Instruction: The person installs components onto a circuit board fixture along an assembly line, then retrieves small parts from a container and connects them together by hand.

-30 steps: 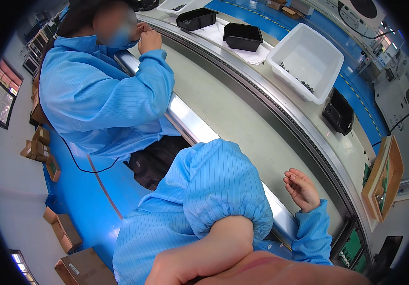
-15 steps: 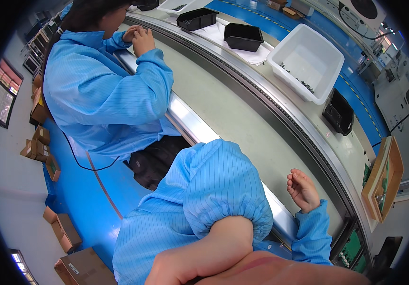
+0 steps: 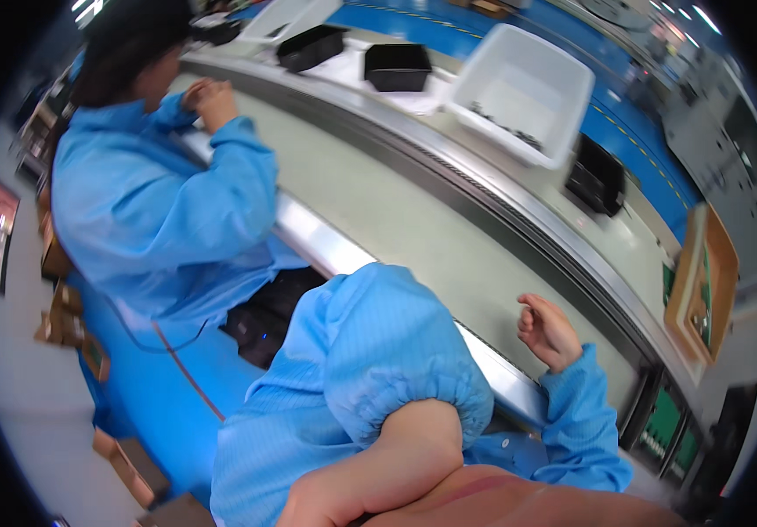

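My right hand (image 3: pixel 547 331) rests at the near edge of the pale green workbench (image 3: pixel 396 220), fingers loosely curled and apart, holding nothing. Its blue sleeve cuff (image 3: pixel 582 413) runs down to the lower right. My left arm is bent up close to the camera: a blue sleeve (image 3: pixel 378 360) and bare forearm (image 3: pixel 387 470) fill the lower middle, and the left hand itself is out of the picture. A co-worker in a blue coat (image 3: pixel 159 220) sits to my left, both hands (image 3: pixel 211 101) raised together above the bench.
Across the bench stand a white bin (image 3: pixel 523 88) with small dark parts, two black trays (image 3: pixel 396 66) (image 3: pixel 308 44) and a black box (image 3: pixel 598 176). A wooden frame (image 3: pixel 703 281) stands at the right. Cardboard boxes (image 3: pixel 66 321) lie on the floor at left.
The co-worker's head has turned away and their hands have dropped slightly toward the bench. My right hand and raised left arm have barely moved.
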### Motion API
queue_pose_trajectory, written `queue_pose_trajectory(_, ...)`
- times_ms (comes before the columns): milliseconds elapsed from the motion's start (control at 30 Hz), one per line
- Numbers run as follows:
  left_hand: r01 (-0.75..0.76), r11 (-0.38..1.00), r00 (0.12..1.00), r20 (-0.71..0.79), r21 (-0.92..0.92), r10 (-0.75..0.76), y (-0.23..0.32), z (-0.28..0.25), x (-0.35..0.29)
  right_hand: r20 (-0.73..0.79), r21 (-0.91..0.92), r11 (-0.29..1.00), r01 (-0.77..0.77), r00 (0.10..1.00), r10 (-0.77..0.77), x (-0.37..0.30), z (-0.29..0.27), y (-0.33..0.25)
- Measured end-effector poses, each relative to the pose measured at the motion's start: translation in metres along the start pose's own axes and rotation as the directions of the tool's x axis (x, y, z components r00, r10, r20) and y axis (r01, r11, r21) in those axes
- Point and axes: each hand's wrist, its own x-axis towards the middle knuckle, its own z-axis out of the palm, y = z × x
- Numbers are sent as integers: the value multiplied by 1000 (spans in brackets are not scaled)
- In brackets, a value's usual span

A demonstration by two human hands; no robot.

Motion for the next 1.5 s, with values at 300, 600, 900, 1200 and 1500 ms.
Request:
queue_pose_trajectory(300, 235, 958, 826, -486, -163, -285, 46, 29, -82, 8, -123, 991, -53, 998, 55, 6, -2, -5)
queue_pose_trajectory(600, 717, 615, 685, 166, -328, -710, 95, 50, -113, 73, -174, 984, 35, 997, -23, 2, -6, -1)
queue_pose_trajectory(900, 912, 383, -144, 989, 145, -31, 171, 70, -158, 81, -187, 977, 107, 992, -93, 14, -10, 6)
queue_pose_trajectory(1200, 921, 381, -114, 991, 80, 68, 167, 66, -168, 160, -198, 974, 108, 984, -76, 23, -10, 9)
queue_pose_trajectory(1500, 924, 370, -112, 993, 97, 20, 171, 63, -167, 181, -252, 967, 21, 983, 26, 11, -3, 7)
